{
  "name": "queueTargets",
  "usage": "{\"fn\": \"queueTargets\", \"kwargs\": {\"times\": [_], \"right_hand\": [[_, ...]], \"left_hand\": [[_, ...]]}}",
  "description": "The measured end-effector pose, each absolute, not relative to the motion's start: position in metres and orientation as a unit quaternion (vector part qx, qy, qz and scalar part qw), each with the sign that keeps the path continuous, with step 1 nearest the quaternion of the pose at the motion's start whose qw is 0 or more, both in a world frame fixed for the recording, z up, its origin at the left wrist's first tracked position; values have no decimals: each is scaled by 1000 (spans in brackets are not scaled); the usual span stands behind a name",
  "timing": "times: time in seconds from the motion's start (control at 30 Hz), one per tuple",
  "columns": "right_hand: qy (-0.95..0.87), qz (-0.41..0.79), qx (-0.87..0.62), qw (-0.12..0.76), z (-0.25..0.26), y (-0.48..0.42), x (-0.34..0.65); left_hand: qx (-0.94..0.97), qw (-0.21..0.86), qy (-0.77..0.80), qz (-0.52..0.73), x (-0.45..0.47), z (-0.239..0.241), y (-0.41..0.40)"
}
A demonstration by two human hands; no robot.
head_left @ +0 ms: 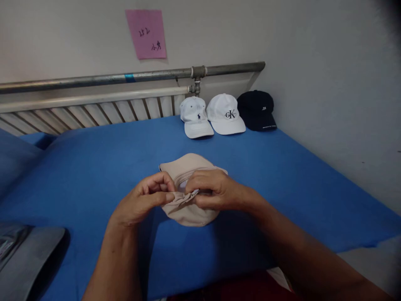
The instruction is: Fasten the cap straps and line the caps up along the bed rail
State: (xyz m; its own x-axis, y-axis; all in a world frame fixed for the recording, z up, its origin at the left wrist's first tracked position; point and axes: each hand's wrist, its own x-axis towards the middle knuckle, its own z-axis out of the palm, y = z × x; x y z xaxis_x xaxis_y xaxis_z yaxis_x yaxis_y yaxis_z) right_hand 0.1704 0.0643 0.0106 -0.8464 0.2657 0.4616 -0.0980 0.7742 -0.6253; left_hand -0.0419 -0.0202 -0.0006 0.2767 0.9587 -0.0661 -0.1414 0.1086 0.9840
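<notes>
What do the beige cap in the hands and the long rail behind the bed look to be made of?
Beige cap: soft matte cloth, probably cotton; it creases where both hands pinch its back strap.
Rail: grey metal pipe, dull sheen, with a threaded-looking joint fitting.

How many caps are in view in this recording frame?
4. A beige cap is held by the left hand and right hand; two white caps and a black cap line the bed's far edge.

Hands [181, 196] pinching beige cap [188, 167], blue bed [282, 175]
</notes>
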Motion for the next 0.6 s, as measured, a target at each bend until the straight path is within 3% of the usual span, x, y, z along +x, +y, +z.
{"fn": "queueTargets", "kwargs": {"times": [0.13,0.43,0.6], "right_hand": [[-907,320,-44,272,11,60,168],[-938,123,-47,321,4,52,165],[-935,132,-73,322,2,56,168]], "left_hand": [[494,650,397,419,-46,1,-15],[506,642,444,368,-51,7,-15],[555,533,503,394,-48,5,-12]]}}
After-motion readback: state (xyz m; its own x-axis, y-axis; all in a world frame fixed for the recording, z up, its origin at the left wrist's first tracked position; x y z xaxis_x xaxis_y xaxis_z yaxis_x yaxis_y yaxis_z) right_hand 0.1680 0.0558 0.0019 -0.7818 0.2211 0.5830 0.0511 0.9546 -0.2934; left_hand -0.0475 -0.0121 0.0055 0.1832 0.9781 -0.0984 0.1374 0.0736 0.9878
